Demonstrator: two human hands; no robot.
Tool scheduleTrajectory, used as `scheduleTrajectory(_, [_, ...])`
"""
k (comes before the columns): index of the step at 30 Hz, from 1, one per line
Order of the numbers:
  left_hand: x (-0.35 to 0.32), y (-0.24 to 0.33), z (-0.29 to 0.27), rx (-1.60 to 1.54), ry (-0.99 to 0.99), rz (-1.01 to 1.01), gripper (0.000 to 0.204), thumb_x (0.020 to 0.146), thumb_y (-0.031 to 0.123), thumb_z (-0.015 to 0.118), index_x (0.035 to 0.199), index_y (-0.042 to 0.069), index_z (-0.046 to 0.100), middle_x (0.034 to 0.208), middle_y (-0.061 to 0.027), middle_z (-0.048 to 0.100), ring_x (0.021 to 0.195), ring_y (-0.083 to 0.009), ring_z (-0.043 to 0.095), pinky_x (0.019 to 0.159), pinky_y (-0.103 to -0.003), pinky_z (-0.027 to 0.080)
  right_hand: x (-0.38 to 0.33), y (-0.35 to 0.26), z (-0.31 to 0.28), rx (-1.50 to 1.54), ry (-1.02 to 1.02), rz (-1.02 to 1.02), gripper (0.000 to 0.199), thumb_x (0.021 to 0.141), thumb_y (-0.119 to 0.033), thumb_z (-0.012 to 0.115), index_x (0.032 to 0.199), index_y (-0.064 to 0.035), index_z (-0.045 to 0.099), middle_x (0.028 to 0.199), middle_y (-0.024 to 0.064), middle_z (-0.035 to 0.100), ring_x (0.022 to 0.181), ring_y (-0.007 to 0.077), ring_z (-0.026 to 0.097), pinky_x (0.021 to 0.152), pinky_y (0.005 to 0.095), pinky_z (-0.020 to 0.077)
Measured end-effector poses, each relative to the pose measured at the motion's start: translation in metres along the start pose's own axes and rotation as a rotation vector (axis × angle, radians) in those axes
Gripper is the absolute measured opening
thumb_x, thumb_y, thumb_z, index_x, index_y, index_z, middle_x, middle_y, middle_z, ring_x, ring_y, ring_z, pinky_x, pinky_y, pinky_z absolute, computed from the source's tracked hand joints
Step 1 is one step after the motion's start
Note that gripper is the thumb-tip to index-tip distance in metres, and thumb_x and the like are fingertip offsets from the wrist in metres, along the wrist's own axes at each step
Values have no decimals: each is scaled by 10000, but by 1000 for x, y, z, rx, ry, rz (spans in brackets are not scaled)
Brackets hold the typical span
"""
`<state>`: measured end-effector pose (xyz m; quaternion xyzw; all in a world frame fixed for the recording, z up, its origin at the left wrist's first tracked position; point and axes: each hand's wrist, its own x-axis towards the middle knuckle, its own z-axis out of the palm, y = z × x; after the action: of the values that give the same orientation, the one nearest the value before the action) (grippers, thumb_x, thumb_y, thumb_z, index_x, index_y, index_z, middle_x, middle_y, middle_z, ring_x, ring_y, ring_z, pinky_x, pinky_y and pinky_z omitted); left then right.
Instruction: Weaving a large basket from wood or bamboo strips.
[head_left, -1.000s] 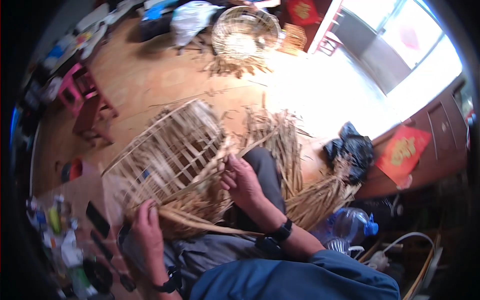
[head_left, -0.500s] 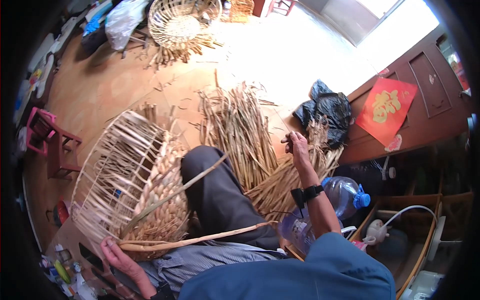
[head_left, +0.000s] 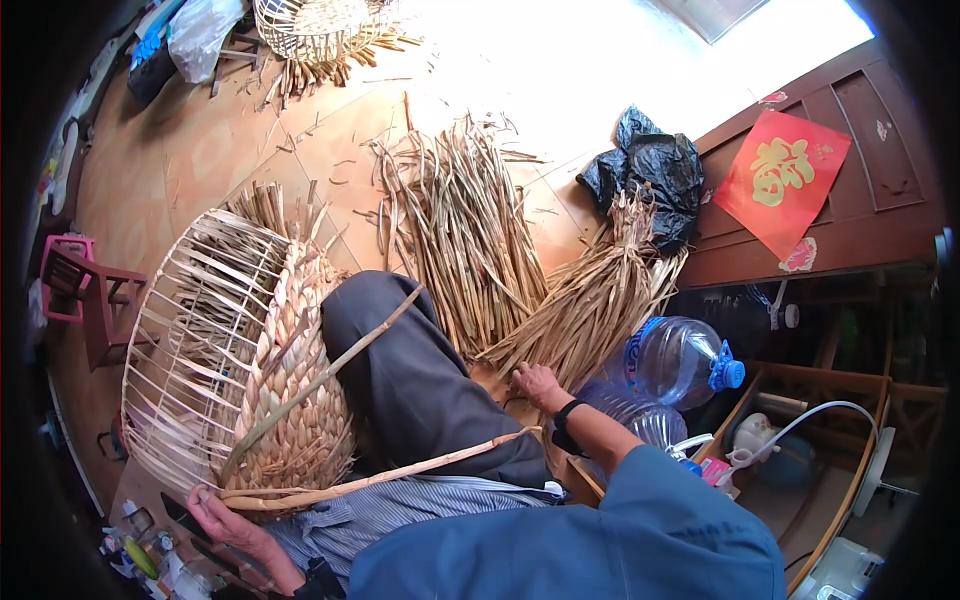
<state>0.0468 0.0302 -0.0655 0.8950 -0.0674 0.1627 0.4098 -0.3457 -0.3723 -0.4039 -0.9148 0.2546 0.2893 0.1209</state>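
While the left hand pinches a pale stalk, the right hand reaches toward bundled stalks, grip unclear.

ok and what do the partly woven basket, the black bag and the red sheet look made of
Partly woven basket: probably dried plant fibre, matte; tan, fibrous braids. Black bag: likely thin plastic, glossy; crinkled highlights. Red sheet: perhaps paper, smooth; thin, flat look.

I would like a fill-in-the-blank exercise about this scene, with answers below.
1. The partly woven basket is on the person's ____ side.
2. Between left hand and right hand, the one nearer the upper clear bottle is the ____.
3. That bottle's cap is ____.
4. The plastic bag beside the dry stalks is ____.

Missing words: left; right; blue; black.
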Motion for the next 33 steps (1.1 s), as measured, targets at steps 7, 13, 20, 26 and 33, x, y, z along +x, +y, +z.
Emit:
scheduleTrajectory(7, [3, -8, 0, 26, -7, 35, 301, 1089, 252, 489, 1145, -29, 584, 1031, -60, 550, 936, -164, 497, 873, -290, 423, 5, 21, -16, -664, -32, -340, 255, 937, -309, 598, 1108, -208, 757, 1063, 11, 656, 1008, 206, 609, 811, 368, 453])
scheduleTrajectory(13, [2, -4, 2, 17, 19, 19, 299, 1091, 242, 486, 1121, -39, 585, 1020, -71, 555, 950, -182, 514, 892, -295, 430, 18, 30, -41, -288, -168, -389, 244, 970, -282, 556, 1152, -180, 682, 1030, 56, 659, 1072, 245, 618, 843, 411, 484])
scheduleTrajectory(20, [1, 8, 7, 12, 46, 55, 289, 1098, 242, 484, 1086, -33, 571, 987, -64, 533, 931, -172, 493, 876, -284, 420, 22, 53, -77, 351, 69, -407, 223, 920, -251, 675, 1040, -66, 646, 1031, 155, 644, 1042, 383, 630, 875, 461, 516])
scheduleTrajectory(26, [-2, 13, 8, -24, 16, 7, 289, 1097, 252, 487, 1084, -24, 572, 981, -55, 528, 927, -162, 491, 864, -275, 417, 23, 87, -64, 560, 238, 74, 293, 1004, -279, 595, 1016, 14, 600, 865, 244, 620, 931, 443, 615, 810, 512, 490])
scheduleTrajectory(33, [0, 4, 7, -18, 20, 23, 287, 1093, 247, 487, 1101, -26, 574, 996, -63, 538, 936, -171, 502, 876, -289, 422, -10, -19, -24, 1734, -120, 686, 594, 983, -666, 542, 944, -92, 691, 708, 28, 595, 653, 150, 526, 619, 312, 427])
